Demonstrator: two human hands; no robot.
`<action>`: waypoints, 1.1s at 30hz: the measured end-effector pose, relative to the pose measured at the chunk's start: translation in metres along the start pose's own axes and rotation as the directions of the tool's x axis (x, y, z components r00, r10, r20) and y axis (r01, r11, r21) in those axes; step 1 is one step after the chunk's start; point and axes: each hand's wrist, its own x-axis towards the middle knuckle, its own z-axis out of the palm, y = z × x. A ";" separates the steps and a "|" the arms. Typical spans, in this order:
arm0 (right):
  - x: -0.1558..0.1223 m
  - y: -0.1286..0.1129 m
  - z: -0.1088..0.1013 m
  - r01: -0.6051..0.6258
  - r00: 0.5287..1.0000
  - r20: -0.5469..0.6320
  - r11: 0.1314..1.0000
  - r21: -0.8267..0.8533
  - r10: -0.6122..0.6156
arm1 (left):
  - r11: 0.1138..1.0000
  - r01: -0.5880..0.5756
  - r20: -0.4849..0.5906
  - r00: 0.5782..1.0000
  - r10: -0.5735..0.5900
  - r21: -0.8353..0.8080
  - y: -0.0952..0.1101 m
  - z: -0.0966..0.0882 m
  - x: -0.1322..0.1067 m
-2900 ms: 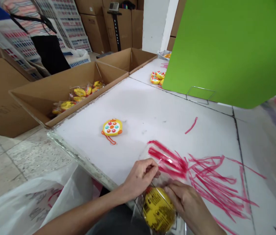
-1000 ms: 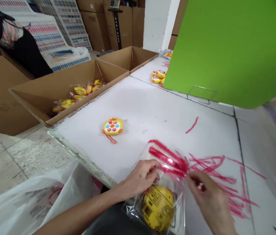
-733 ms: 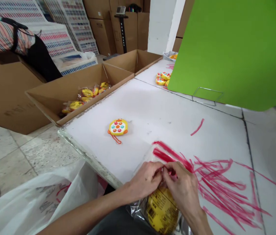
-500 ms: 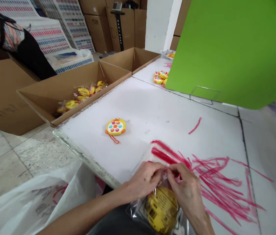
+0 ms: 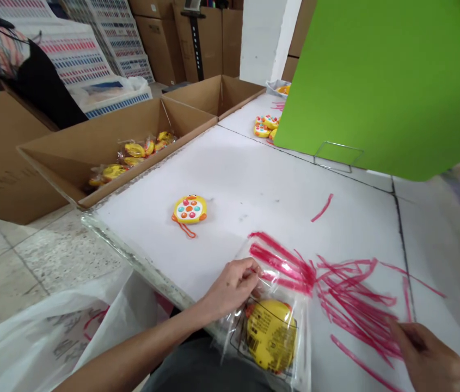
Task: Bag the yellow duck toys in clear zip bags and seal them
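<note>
My left hand pinches the upper edge of a clear plastic bag at the table's near edge. Inside the bag lies a yellow toy, its printed back facing up. My right hand is apart from the bag, at the lower right. Its thumb and forefinger are closed together at the edge of a spread of thin red strips; whether anything is between them is hidden. Farther left on the table, a yellow duck-like toy with coloured buttons and an orange loop lies face up.
Along the table's left side stands a cardboard box holding bagged yellow toys. Another cardboard box is behind it. A large green panel rises at the right. Several more toys lie beside it. A person's arm is at upper left.
My right hand has left the bag's top edge and moved right to the red strips. My left hand still holds the bag, and more of the yellow toy's back now shows.
</note>
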 end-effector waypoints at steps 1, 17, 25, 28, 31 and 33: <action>-0.003 -0.010 0.000 0.028 1.000 0.011 0.999 0.023 -0.029 | 1.000 0.006 0.001 1.000 -0.006 -0.012 0.000 0.000 0.000; -0.030 -0.135 0.021 -0.234 0.779 0.519 0.605 0.761 -0.351 | 0.998 0.054 -0.015 0.998 -0.054 -0.035 0.004 0.000 0.000; -0.023 -0.134 0.022 -0.150 0.757 0.489 0.613 0.776 -0.433 | 0.994 0.073 -0.011 0.997 -0.074 -0.077 0.001 -0.010 -0.005; -0.024 -0.129 0.022 -0.139 0.759 0.482 0.615 0.776 -0.437 | 0.995 0.082 -0.023 0.996 -0.083 -0.060 0.000 -0.013 -0.006; -0.024 -0.125 0.024 -0.170 0.749 0.499 0.602 0.780 -0.436 | 0.999 0.025 -0.057 0.998 -0.026 -0.019 0.000 -0.014 -0.005; -0.024 -0.124 0.024 -0.192 0.745 0.504 0.584 0.789 -0.437 | 0.999 0.025 -0.069 0.997 -0.027 -0.020 0.002 -0.013 -0.004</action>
